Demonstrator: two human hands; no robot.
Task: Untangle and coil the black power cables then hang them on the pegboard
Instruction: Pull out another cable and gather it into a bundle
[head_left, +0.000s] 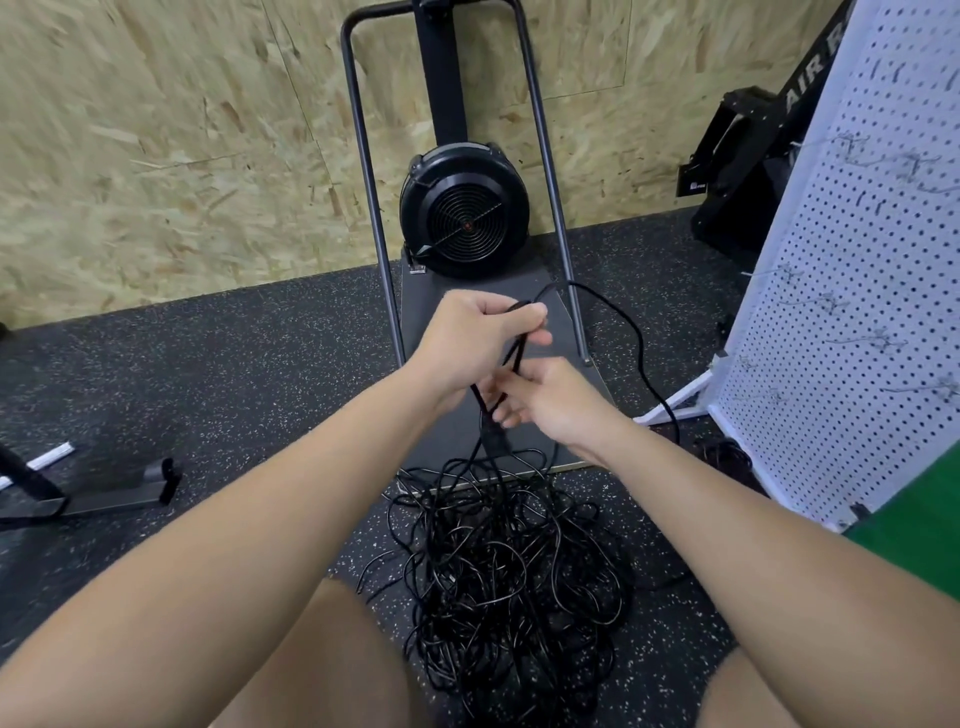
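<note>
Now, closest to you, the tangled pile of black power cables (504, 582) is lying on the speckled rubber floor (218, 374) between your knees. Just above it, your right hand (550, 402) is pinching two strands of one cable (511, 364) with curled fingers, near a plug (493, 439) that is hanging under the hand. Your left hand (478, 338) is gripping the same strands a little higher, fingers closed around them. From the left hand a loop is going out to the right and is falling down to the floor near the white pegboard (831, 322), which is standing at your right with metal hooks (878, 343) on it. Farther away, a black fan machine (464, 218) is standing against the wooden board wall (156, 156).
</note>
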